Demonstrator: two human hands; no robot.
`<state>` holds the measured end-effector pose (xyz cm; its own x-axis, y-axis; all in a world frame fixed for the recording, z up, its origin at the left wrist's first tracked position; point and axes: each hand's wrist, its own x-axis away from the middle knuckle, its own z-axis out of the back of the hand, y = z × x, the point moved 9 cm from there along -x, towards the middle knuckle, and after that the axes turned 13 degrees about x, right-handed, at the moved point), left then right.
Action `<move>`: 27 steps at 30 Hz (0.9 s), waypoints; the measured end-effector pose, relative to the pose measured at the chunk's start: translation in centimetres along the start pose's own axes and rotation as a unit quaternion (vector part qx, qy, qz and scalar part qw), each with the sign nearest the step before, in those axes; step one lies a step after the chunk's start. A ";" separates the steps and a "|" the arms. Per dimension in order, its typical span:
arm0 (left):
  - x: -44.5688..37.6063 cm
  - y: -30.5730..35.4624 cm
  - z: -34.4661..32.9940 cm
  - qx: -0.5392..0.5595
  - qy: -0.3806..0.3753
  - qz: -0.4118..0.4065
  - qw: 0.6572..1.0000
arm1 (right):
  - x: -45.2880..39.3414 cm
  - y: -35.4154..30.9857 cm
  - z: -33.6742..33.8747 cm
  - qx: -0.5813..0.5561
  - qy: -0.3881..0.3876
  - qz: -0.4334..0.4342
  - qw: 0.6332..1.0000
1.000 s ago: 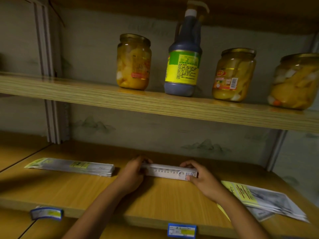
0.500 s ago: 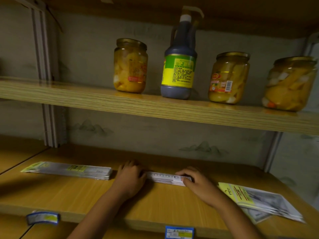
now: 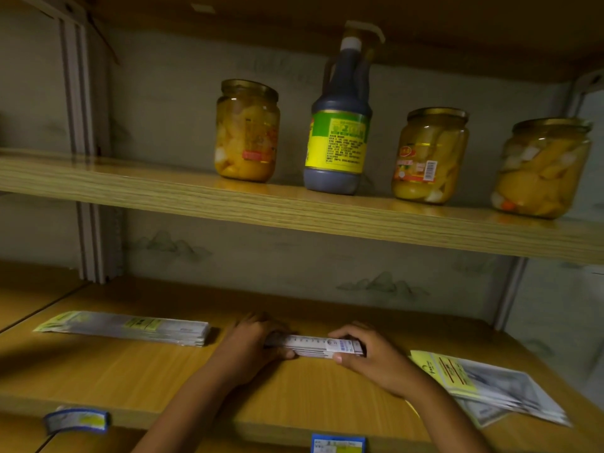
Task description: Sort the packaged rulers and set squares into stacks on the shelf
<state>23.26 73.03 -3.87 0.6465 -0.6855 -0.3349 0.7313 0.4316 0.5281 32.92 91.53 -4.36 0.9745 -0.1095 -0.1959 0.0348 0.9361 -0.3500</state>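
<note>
The left hand (image 3: 251, 348) hides the ruler bundle's (image 3: 313, 345) left end; the bottle (image 3: 340, 125) label's print is too small to read

A bundle of short rulers (image 3: 313, 346) in glossy clear plastic is gripped at both ends. Beneath the grip, smooth wood-grain laminate is seen on the shelf (image 3: 163, 380). Glossy glass jars (image 3: 246, 132) with metal lids are seen above it.

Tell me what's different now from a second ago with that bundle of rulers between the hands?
The bundle of rulers came down: a second ago both hands held it tipped up on edge, now it lies flat on the shelf. The left hand and right hand still grip its two ends. The ruler stack on the left and the set squares on the right stayed put.
</note>
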 end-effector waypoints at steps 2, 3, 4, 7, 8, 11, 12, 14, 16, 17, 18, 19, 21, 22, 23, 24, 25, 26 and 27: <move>0.0 0.1 0.1 0.012 0.000 0.000 1.000 | 0.0 -0.1 0.0 0.003 0.002 -0.001 1.000; 0.0 0.2 0.1 0.015 0.000 -0.003 1.000 | 0.0 -0.2 0.1 0.003 0.003 -0.001 1.000; 0.0 0.2 0.2 0.018 0.000 -0.006 1.000 | -0.1 -0.3 0.2 0.002 0.003 -0.002 1.000; 0.0 0.2 0.4 0.031 0.000 -0.008 0.999 | 0.1 -1.1 0.5 0.001 0.000 -0.004 1.000; -0.1 0.1 0.5 0.044 0.003 -0.008 0.999 | 0.2 -1.4 0.8 0.000 0.004 -0.004 1.000; -0.5 -0.1 0.7 0.079 0.020 -0.011 0.997 | 0.6 -1.8 2.6 -0.020 0.039 -0.015 0.999; -0.7 -0.3 0.7 0.082 0.028 -0.009 0.996 | 0.6 -1.6 3.2 -0.028 0.053 -0.022 0.998; -0.9 -0.2 0.9 0.080 0.042 -0.005 0.996 | 0.8 -1.1 4.4 -0.047 0.075 -0.031 0.996; -1.1 0.8 1.4 0.067 0.055 -0.011 0.996 | 1.3 -0.3 5.8 -0.038 0.094 -0.032 0.994; -1.2 1.7 1.7 0.062 0.060 -0.016 0.996 | 1.8 0.1 6.4 -0.023 0.096 -0.034 0.995; -1.4 2.6 1.9 0.064 0.061 -0.016 0.996 | 2.2 0.7 7.0 -0.014 0.094 -0.040 0.995; -1.6 3.6 1.9 0.068 0.058 -0.019 0.996 | 2.7 1.3 7.5 -0.018 0.091 -0.047 0.995; -1.9 5.8 1.6 0.068 0.043 -0.025 0.996 | 3.5 2.3 8.6 -0.067 0.092 -0.062 0.992; -2.0 6.8 1.4 0.068 0.039 -0.029 0.997 | 3.8 2.6 9.2 -0.110 0.100 -0.068 0.987; -2.1 7.8 1.2 0.067 0.039 -0.035 0.996 | 4.0 2.7 9.8 -0.160 0.113 -0.071 0.978; -2.0 8.7 1.0 0.064 0.041 -0.038 0.996 | 4.1 2.6 10.3 -0.208 0.127 -0.074 0.967; -1.9 9.7 0.8 0.057 0.044 -0.043 0.996 | 4.3 2.4 10.8 -0.259 0.139 -0.075 0.953; -1.7 10.6 0.6 0.047 0.048 -0.044 0.997 | 4.6 2.2 11.2 -0.305 0.146 -0.075 0.938; -1.5 11.5 0.5 0.039 0.051 -0.046 0.997 | 4.7 2.2 11.6 -0.349 0.147 -0.072 0.923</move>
<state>30.56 78.74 3.07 0.5996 -0.6552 -0.4596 0.7714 0.3201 0.5500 40.17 96.95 4.61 0.8647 -0.3984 -0.3059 -0.0921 0.4729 -0.8763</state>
